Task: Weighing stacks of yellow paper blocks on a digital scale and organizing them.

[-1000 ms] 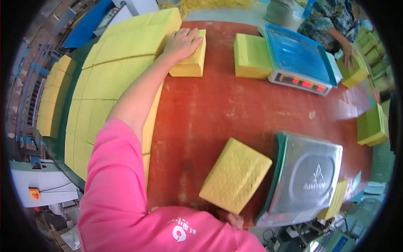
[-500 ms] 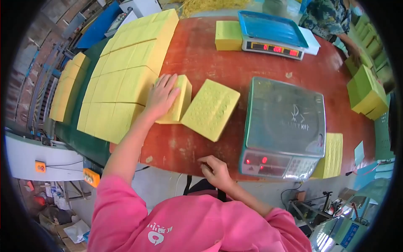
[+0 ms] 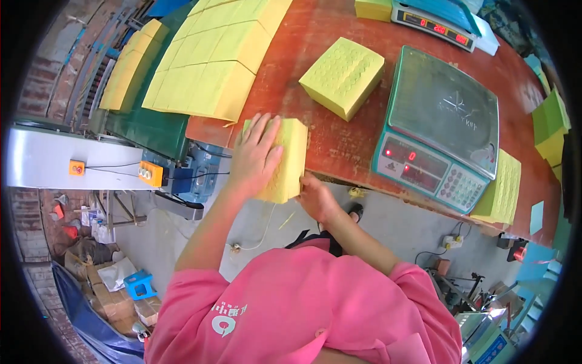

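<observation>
A thick stack of yellow joss paper (image 3: 292,151) is between my hands at the table's front edge, its near end out over the floor. My left hand (image 3: 257,158) grips it from above, palm and fingers laid along its dimpled face. At its near right corner, my right hand (image 3: 316,197) holds on with curled fingers, partly hidden by the stack. Another stack of joss paper (image 3: 345,76), with rows of round stamped marks, lies farther off on the red table (image 3: 273,79).
A green digital scale (image 3: 445,115) stands right of centre, with a yellow stack (image 3: 504,188) against its right side. Rows of yellow stacks (image 3: 212,54) fill the far left. A second scale (image 3: 433,27) with a blue tray is at the back. An orange switch box (image 3: 150,173) sits left.
My left hand has drawn the joss paper stack away from the large rows, toward me and over the table edge. My right hand has come up against it. The view has tilted down.
</observation>
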A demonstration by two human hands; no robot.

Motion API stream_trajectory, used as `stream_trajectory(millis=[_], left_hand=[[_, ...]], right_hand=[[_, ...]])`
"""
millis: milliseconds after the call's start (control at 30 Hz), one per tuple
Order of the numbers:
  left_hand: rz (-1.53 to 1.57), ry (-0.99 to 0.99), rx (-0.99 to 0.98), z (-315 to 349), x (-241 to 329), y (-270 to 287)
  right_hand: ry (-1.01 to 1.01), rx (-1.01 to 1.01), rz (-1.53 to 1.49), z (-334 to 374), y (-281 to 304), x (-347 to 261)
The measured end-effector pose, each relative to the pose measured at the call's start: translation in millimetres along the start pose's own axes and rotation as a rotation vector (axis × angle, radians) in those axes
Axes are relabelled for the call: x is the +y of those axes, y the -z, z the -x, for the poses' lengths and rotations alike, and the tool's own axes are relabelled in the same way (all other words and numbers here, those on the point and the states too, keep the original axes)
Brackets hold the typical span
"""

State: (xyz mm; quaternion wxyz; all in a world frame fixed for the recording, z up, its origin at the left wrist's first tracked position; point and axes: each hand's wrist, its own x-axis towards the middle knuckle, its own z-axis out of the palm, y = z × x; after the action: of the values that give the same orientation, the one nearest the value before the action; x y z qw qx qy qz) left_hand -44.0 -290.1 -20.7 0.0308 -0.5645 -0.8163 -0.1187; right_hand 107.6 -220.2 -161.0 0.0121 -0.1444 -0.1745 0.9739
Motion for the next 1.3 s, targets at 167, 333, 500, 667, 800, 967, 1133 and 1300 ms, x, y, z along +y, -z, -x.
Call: stream_trajectory(millis=[167,333,500,667,800,967,1133,1300], left_hand=[[0.505,0.201,0.059,32,2,13],[1.720,0.320,0.114,5,50,1],[2.071,0.160,-0.132,-111,169,-32],[2.109,-0.091,-0.202,-223,258,-73],[2.334,0.101,-0.372,-249,279,-89],[2.484,0.569,-0.557,-228,250,-91],[0.423,0.227,0.121,-201,170,7],[-0.295,0.248,0.071,-199,108,-33]], right_hand=[[0.085,0.113,0.246,75,-40,-27],[0.657,-0.064,1.076,154,-75,-120],[1.117,0.271,1.540,218,-108,-210],[1.178,0.663,1.823,249,-88,-320],[1.043,0.688,2.035,248,-62,-381],[0.950,0.591,2.122,233,-50,-391],[0.863,0.664,2.242,225,-46,-381],[0.863,0.626,2.364,228,-60,-371]])
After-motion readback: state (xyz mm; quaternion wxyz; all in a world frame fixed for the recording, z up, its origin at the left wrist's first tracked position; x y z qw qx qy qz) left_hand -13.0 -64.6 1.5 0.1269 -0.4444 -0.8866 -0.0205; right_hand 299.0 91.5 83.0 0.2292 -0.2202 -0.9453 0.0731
